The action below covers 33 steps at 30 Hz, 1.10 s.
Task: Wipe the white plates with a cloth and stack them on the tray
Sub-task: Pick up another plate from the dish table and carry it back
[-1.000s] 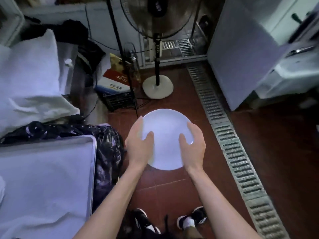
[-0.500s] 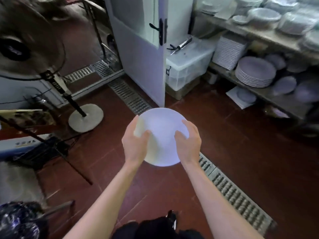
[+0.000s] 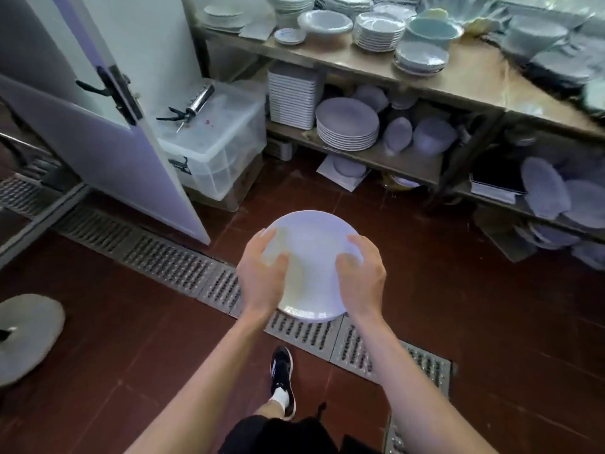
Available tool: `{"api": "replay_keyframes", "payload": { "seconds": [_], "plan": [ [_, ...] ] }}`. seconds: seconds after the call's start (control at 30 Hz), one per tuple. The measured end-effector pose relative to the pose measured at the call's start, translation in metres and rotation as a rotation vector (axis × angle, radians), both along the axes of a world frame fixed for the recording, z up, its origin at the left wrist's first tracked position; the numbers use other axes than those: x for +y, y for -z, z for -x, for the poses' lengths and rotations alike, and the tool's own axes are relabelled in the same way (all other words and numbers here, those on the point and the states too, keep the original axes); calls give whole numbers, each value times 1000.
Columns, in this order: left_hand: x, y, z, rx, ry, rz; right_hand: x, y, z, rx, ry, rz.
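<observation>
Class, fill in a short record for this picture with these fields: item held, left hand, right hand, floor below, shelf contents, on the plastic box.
item held: white plate, carried over the floor
left hand: left hand grips the plate's left edge
right hand: right hand grips its right edge
floor below: red tiles, metal drain grate
shelf contents: stack of plates and bowls on metal shelves
on the plastic box: caulking gun on clear storage box

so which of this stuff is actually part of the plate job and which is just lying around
Part of the job:
- white plate, held by the left hand and the right hand
- plate stack on the lower shelf, possibly next to wipe

Just lying about:
- caulking gun on the clear storage bin
- fan base
- floor drain grate
- door
</observation>
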<state>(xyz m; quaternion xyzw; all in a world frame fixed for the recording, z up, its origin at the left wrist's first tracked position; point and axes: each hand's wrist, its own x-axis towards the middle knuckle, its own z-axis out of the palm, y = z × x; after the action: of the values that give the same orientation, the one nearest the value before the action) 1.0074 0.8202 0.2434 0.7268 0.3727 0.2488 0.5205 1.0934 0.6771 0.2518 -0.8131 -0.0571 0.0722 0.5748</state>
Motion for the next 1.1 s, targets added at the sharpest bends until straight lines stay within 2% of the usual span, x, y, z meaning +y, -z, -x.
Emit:
{"api": "replay_keyframes", "payload": {
  "seconds": [0.3, 0.67, 0.93, 1.1],
  "plan": [
    [41, -8, -161, -28, 181, 28, 24, -14, -129, -45, 242, 30],
    [20, -5, -358, 8, 312, 6, -3, -3, -301, -36, 443, 23],
    [-17, -23, -518, -17, 319, -9, -37, -16, -454, -23, 474, -6],
    [-34, -32, -601, 1, 334, 95, -67, -22, -536, -8, 477, -8]
  ]
}}
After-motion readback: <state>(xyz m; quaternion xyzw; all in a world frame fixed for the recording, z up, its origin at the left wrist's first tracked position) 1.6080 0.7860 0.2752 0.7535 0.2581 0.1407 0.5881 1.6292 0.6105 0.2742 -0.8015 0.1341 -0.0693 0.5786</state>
